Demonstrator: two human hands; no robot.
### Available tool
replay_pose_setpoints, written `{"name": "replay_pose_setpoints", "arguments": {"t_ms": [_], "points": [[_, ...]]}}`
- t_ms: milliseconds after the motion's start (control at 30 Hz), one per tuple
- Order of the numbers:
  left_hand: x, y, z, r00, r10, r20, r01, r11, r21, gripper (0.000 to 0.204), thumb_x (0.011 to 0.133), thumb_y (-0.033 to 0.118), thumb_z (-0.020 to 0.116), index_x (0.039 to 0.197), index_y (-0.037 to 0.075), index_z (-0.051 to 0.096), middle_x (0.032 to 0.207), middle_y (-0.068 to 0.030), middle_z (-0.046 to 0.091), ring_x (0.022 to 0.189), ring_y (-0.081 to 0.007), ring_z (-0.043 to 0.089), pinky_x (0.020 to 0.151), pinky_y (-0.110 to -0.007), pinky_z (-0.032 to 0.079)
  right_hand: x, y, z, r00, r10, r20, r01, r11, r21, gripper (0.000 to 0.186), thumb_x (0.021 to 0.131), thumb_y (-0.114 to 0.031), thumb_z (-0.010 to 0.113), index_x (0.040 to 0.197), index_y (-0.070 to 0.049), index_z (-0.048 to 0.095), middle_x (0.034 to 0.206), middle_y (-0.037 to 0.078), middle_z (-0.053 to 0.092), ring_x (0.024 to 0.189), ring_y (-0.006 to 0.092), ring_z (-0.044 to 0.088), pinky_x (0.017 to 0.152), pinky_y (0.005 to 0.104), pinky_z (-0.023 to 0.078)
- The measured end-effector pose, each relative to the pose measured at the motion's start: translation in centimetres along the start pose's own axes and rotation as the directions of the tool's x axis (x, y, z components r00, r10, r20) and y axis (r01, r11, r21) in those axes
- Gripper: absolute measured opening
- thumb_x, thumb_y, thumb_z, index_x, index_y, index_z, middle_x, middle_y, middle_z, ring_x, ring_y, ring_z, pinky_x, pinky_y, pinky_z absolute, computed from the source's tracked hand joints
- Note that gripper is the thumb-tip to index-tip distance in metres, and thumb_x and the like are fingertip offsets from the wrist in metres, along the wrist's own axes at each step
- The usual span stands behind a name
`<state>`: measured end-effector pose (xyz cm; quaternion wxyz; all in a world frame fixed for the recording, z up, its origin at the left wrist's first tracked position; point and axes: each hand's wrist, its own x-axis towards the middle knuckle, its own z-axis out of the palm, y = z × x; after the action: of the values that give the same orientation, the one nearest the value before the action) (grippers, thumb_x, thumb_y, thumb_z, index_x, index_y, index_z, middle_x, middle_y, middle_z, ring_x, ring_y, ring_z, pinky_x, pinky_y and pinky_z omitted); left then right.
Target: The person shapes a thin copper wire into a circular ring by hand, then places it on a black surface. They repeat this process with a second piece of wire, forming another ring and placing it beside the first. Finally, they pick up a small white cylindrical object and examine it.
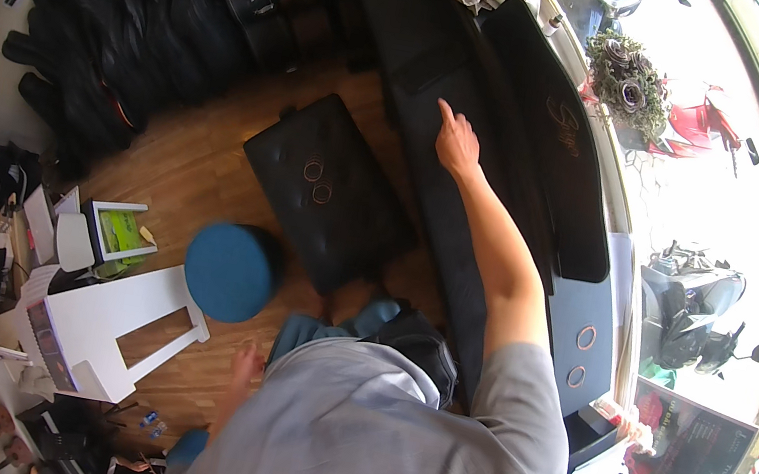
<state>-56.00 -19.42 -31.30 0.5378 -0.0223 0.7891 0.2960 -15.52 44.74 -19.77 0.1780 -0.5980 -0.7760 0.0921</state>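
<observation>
At left, heaped black pads (133, 21), then open wood floor (196, 154) up to a blue stool (229, 272). Left hand (247, 363) low beside the grey shirt (368, 418), blurred: no telling how open or whether holding anything. Then a black ottoman (334, 148). Right hand (459, 144) on or just over the long black bench (432, 180), index finger straight, others curled, seemingly empty. Farther right, a black box (590, 434), contents unclear.

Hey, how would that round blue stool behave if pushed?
The stool would probably slide, since the wood floor looks smooth. Its round shape suggests it might roll if knocked over. Its height is hard to judge from above, so tipping is uncertain.
</observation>
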Motion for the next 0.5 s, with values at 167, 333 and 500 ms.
{"name": "replay_pose_setpoints", "arguments": {"t_ms": [167,333,500], "points": [[-8.5,-0.8,6.3,0.994,-0.015,-0.105,0.015,1.000,-0.007,0.047,0.101,0.045,0.065,0.113,0.001,0.071,0.101,-0.0138,0.074,0.099,-0.0228,0.067,0.086,-0.035,0.051,8.6,0.5,2.8,0.997,-0.035,0.072,0.040,0.997,-0.063,0.056,0.103,-0.016,0.043,0.159,-0.024,0.040,0.091,0.021,0.071,0.076,0.0411,0.072,0.067,0.0527,0.058],[-8.8,-1.9,6.9,0.961,0.274,-0.016,-0.251,0.899,0.359,0.040,0.101,0.044,0.065,0.107,0.006,0.074,0.091,-0.0056,0.070,0.083,-0.0158,0.064,0.071,-0.031,0.049,11.8,1.5,4.8,0.992,-0.045,0.114,0.053,0.997,-0.064,0.048,0.107,-0.024,0.041,0.154,-0.024,0.048,0.088,0.019,0.073,0.075,0.0369,0.074,0.066,0.0518,0.058],[-8.5,0.6,9.1,0.984,0.179,0.026,-0.179,0.943,0.279,0.041,0.101,0.047,0.065,0.108,0.008,0.073,0.085,-0.0023,0.067,0.073,-0.0140,0.062,0.064,-0.031,0.049,11.1,1.1,3.3,0.994,-0.095,0.054,0.098,0.994,-0.046,0.046,0.102,-0.019,0.048,0.148,-0.014,0.053,0.094,0.017,0.072,0.083,0.0355,0.073,0.070,0.0478,0.058]]}}
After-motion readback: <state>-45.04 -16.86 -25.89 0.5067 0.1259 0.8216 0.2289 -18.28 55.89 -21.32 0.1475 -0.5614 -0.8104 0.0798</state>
